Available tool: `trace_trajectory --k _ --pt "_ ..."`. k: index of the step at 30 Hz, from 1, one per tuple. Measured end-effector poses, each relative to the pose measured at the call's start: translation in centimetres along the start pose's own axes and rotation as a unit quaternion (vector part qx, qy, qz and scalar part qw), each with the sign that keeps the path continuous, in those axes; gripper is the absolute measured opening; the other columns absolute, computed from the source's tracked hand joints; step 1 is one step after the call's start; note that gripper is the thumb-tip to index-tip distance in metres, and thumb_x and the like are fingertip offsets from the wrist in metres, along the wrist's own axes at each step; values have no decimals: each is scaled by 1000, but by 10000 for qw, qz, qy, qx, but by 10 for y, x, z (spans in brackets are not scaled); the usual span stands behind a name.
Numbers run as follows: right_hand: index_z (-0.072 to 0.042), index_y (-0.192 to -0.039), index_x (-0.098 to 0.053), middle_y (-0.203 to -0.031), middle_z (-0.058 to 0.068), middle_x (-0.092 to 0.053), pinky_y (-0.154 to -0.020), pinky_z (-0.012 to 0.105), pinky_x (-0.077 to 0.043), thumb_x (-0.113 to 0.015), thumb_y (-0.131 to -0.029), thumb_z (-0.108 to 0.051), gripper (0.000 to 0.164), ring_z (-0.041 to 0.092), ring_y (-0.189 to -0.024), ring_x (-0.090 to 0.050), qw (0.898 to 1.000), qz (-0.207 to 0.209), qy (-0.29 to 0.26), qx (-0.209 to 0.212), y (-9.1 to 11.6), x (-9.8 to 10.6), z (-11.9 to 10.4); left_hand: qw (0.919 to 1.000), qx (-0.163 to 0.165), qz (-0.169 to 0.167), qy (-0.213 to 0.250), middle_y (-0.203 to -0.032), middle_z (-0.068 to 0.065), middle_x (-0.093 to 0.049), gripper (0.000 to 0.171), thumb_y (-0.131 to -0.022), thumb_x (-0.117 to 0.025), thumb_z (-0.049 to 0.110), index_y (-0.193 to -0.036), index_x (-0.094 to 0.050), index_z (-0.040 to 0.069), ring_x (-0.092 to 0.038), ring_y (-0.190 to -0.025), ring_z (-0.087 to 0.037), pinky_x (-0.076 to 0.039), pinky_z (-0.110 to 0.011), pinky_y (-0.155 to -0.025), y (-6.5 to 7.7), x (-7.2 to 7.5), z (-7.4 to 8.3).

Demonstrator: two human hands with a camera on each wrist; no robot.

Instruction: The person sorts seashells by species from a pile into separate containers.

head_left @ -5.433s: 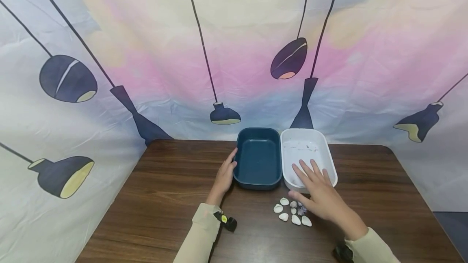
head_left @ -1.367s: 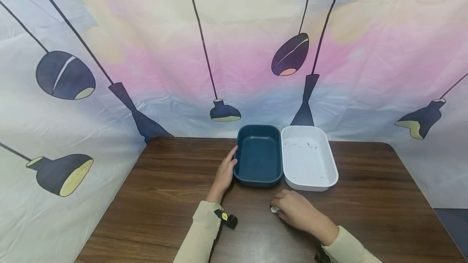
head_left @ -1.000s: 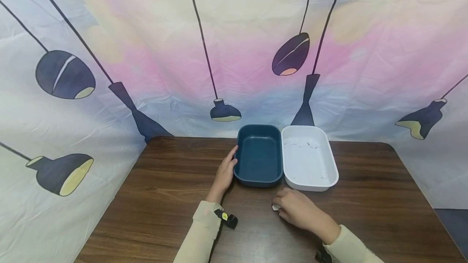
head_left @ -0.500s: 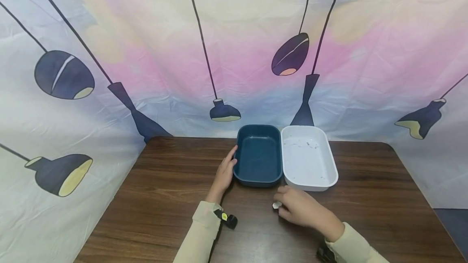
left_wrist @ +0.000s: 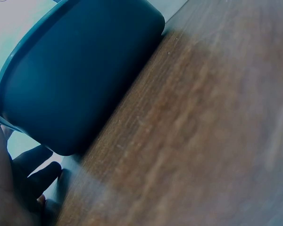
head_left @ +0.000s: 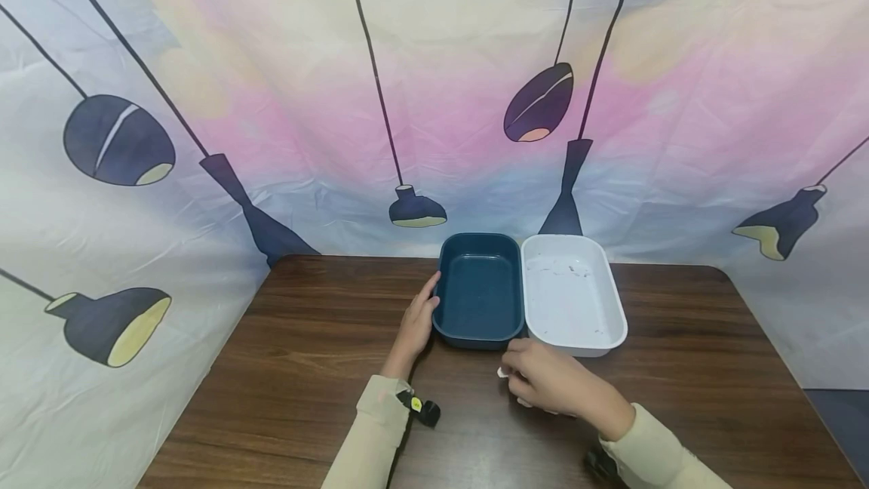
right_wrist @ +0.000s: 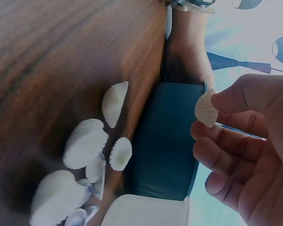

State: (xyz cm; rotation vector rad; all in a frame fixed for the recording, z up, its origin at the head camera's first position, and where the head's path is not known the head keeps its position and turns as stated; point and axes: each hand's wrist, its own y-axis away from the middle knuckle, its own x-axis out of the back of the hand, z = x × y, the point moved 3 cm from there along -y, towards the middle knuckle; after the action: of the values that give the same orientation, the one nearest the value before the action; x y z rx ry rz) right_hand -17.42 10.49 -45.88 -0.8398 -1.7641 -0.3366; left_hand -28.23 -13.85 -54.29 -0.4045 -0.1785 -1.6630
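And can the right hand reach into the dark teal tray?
Probably yes: the right hand, pinching a shell, is near the front of the dark teal tray, and nothing visible blocks its open top.

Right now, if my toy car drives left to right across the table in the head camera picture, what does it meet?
Left fingers → teal box → white box. The right fingers line up with parts of both boxes, so I left them out.
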Motion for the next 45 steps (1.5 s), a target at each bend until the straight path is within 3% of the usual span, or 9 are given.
trace_trajectory --k 8,18,23,31,36,45 --pt "-8 -90 -81 -86 -5 -66 -69 25 -56 -72 -91 -5 9 4 -76 -62 9986 296 282 327 -8 4 -1 10000 -14 2 -26 -171 -4 -34 55 -111 -36 26 -166 -37 27 -29 -157 -32 -23 -62 -124 -2 0 1" --pt "-5 -100 -82 -94 1 -69 -75 28 -58 -76 -93 -1 10 12 -84 -69 9957 579 497 522 -23 11 3 10000 -53 -1 52 -170 -5 -34 54 -112 -37 26 -166 -38 26 -28 -157 -33 -21 -63 -124 -2 -1 4" --pt "-5 -99 -82 -96 2 -70 -77 31 -59 -74 -94 -4 10 14 -85 -69 9961 653 447 385 -28 10 5 10000 -52 1 63 -170 -6 -34 54 -112 -37 24 -166 -38 26 -29 -157 -34 -21 -64 -124 -3 -1 3" --pt "-8 -90 -83 -90 0 -70 -69 28 -58 -83 -93 -28 20 12 -77 -66 9950 926 353 -136 -44 9 6 10000 8 73 -6 -170 -6 -36 54 -111 -37 25 -165 -40 26 -30 -156 -34 -22 -64 -123 -2 1 1" --pt "-8 -83 -82 -82 0 -69 -64 26 -56 -87 -88 -25 19 12 -71 -65 9927 1064 370 -420 -55 6 6 10000 23 45 28 -170 -6 -35 54 -111 -37 26 -165 -39 26 -30 -156 -35 -22 -65 -123 -1 0 1" --pt "-8 -81 -81 -79 1 -68 -62 28 -55 -83 -90 -19 15 14 -69 -65 9908 1038 559 -659 -67 -1 10 10000 -41 46 46 -170 -7 -35 54 -112 -37 25 -165 -39 24 -30 -156 -36 -22 -65 -123 0 0 -1"
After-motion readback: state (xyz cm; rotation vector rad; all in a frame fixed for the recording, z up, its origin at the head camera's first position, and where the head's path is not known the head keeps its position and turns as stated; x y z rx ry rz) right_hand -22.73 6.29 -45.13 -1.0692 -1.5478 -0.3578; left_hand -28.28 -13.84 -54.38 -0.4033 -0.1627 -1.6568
